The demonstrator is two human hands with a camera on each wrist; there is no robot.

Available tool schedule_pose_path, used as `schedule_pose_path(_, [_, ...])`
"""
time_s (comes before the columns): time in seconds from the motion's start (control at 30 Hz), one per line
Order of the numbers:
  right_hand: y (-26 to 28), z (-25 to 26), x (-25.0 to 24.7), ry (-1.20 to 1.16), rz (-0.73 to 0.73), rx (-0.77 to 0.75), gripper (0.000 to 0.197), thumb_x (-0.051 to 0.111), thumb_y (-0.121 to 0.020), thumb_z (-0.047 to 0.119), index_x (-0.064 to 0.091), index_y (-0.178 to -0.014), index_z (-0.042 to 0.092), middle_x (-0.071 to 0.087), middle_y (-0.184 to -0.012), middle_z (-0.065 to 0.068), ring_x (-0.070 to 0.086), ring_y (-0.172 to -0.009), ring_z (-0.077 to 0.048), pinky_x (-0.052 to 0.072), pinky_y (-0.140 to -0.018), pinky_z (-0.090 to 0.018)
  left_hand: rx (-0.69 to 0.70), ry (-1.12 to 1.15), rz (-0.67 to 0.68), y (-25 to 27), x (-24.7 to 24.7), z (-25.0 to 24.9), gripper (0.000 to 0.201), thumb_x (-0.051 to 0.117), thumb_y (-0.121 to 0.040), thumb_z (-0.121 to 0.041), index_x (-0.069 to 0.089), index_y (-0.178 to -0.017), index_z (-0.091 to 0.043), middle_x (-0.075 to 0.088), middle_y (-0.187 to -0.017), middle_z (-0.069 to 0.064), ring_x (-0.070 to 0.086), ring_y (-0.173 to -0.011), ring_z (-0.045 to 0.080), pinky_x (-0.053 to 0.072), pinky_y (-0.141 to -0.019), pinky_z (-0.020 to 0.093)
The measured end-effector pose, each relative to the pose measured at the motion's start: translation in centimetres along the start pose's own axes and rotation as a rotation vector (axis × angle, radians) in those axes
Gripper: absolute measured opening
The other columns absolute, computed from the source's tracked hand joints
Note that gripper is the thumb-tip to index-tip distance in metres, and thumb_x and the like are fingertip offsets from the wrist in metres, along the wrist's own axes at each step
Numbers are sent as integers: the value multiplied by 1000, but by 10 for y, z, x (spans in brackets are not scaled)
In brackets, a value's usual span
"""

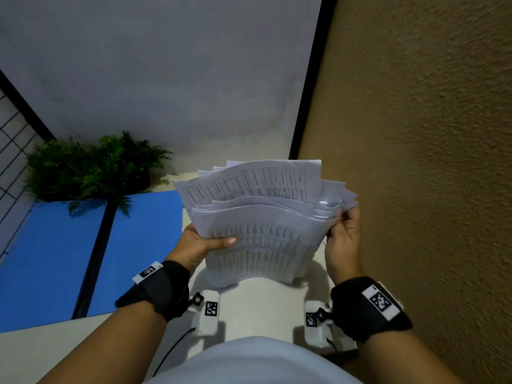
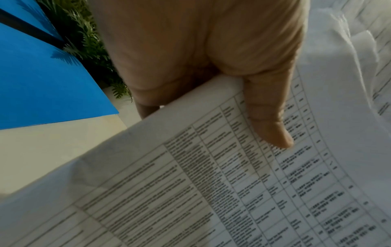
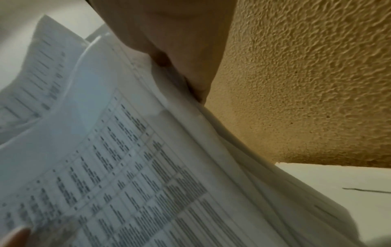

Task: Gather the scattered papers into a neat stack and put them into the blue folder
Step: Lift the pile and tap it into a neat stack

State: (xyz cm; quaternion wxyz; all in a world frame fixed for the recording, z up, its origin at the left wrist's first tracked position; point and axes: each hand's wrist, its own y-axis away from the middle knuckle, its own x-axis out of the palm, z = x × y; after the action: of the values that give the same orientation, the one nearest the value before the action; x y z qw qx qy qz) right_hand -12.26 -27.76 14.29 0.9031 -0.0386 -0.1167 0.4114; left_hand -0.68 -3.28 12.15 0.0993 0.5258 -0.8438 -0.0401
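White tabletop [image 1: 33, 353] carries a green fern-like plant [image 1: 91, 167] at its far left corner, against a grey wall [image 1: 166, 65]. Black vertical strip [image 1: 313, 79] separates the grey wall from a tan rough-textured wall [image 1: 415, 134] on the right. Black wire grid [image 1: 11, 128] at the far left edge; thin dark mark [image 3: 366, 190] on the tabletop in the right wrist view.

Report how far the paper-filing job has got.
Done: the papers are gathered off the table. In hand: left hand and right hand grip the bundle upright, edges still uneven. Left: squaring it and putting it into the blue folder, which lies open.
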Motion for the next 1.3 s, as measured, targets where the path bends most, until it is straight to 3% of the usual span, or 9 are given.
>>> schedule_pose_path(0.17, [4,24,16,-19,79,-90,23,34,-103,36,50,-108,20,65,-93,10,63,-77,-1,54,-64,-19,20,11,36,2,2,-2,70,90,-40,-25,70,-106,-17,78,-100,1,72,-93,9,57,-72,20])
schedule_pose_path(0.33, [13,21,22,-13,120,-26,88,43,-75,84,31,-145,33,51,-135,-12,64,-112,-22,59,-82,-39,46,-9,48,4,7,-6,66,90,-45,-23,68,-107,-23,77,-100,-5,71,-92,6,57,-71,19])
schedule_pose_path(0.53, [15,29,24,14,107,-87,94,52,-70,84,36,-141,24,53,-127,-20,66,-104,-29,60,-80,-48,69,-23,57,-3,11,-12,69,89,-46,-30,67,-111,-26,76,-104,-4,70,-98,9,57,-80,26])
schedule_pose_path(0.63, [12,44,24,124,82,-315,73,63,-72,73,43,-134,39,47,-131,-17,57,-115,-23,54,-88,-32,81,-31,60,-5,12,-13,67,90,-48,-27,67,-110,-26,77,-103,-6,71,-96,7,58,-79,25])
schedule_pose_path(0.73, [8,57,28,278,120,-440,38,68,-84,39,60,-119,27,46,-133,-10,47,-122,1,46,-95,-13,82,-39,56,-5,11,-12,66,90,-49,-26,66,-110,-27,77,-102,-9,70,-95,4,58,-78,23])
schedule_pose_path(0.83, [5,54,30,223,100,-408,15,57,-94,20,66,-106,23,53,-128,-4,54,-118,-8,53,-92,-28,80,-31,58,-6,9,-12,69,89,-46,-31,67,-112,-24,76,-105,-3,70,-99,11,57,-78,24])
schedule_pose_path(1.0, [11,30,23,151,-6,-284,28,50,-89,38,45,-117,41,52,-118,-17,60,-97,-17,55,-71,-33,77,-38,68,-6,7,-12,71,89,-47,-34,66,-114,-26,76,-106,-3,69,-102,13,57,-81,27])
schedule_pose_path(1.1, [11,29,20,143,-5,-294,57,59,-82,48,30,-131,54,43,-138,-15,57,-118,-24,57,-84,-41,70,-29,77,-5,5,-12,75,93,-43,-38,68,-112,-25,76,-108,0,70,-103,15,57,-83,29])
schedule_pose_path(1.3, [-1,32,18,17,177,34,76,59,-80,64,41,-139,18,64,-119,-12,70,-101,-20,59,-76,-34,95,-39,98,-5,6,-16,70,91,-47,-32,67,-112,-26,75,-108,-1,69,-104,15,57,-84,31])
